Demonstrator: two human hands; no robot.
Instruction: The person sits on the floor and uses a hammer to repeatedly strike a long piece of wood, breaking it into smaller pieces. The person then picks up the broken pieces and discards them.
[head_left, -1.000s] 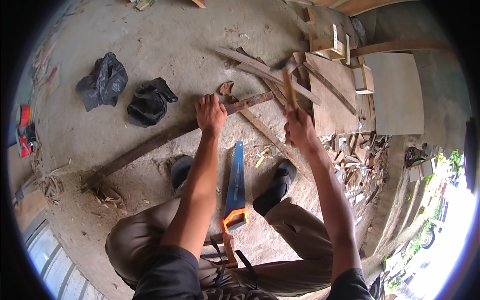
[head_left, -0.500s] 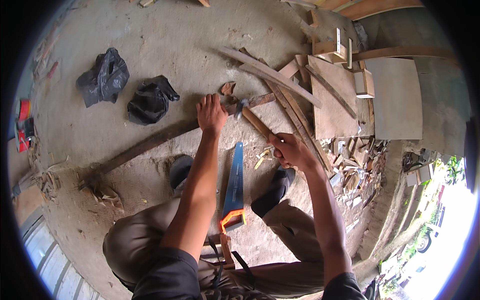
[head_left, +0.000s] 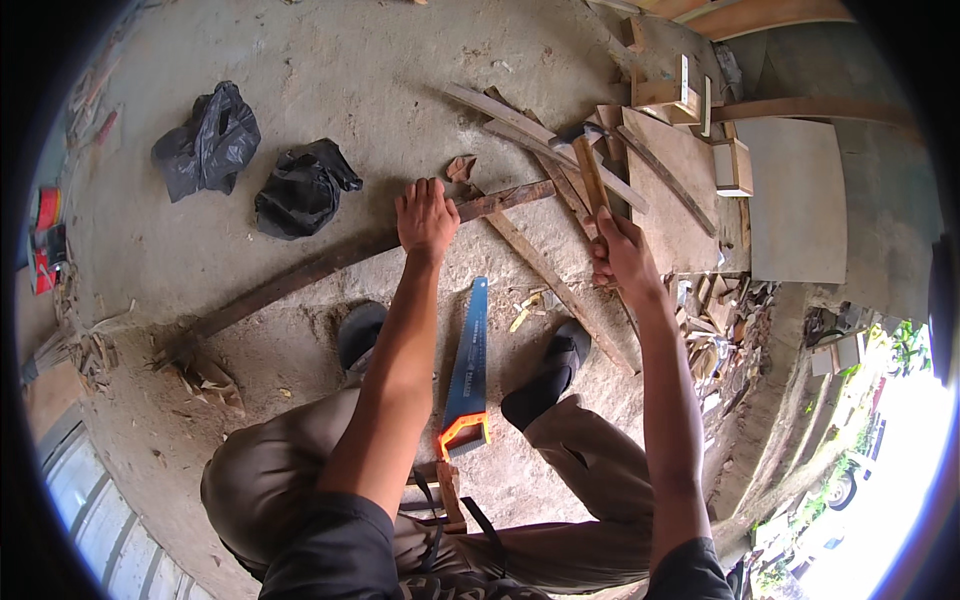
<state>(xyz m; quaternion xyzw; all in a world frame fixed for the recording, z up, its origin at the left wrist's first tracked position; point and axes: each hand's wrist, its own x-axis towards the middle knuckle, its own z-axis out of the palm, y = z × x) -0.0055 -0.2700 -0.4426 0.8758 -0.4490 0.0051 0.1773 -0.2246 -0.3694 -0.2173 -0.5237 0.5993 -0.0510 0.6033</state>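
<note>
My left hand is closed over a long dark wooden plank, which lies slanted across the floor. My right hand grips the wooden handle of a hammer, held off to the right of the plank's end, its head away from me. A narrow wooden strip runs from the plank's right part toward my right foot. Between my feet lies a handsaw with a blue blade and an orange handle. Beyond the plank, a brown scrap rests on the floor.
Two black plastic bags lie at the far left. Several boards and wooden strips are piled at the right, beside small wooden boxes. Wood scraps litter the ground near a ledge. A small wooden piece sits close to my legs.
The hammer has lifted off the plank and swung up and to the right with my right hand. The narrow strip now shows where they were. My left hand stays on the plank.
</note>
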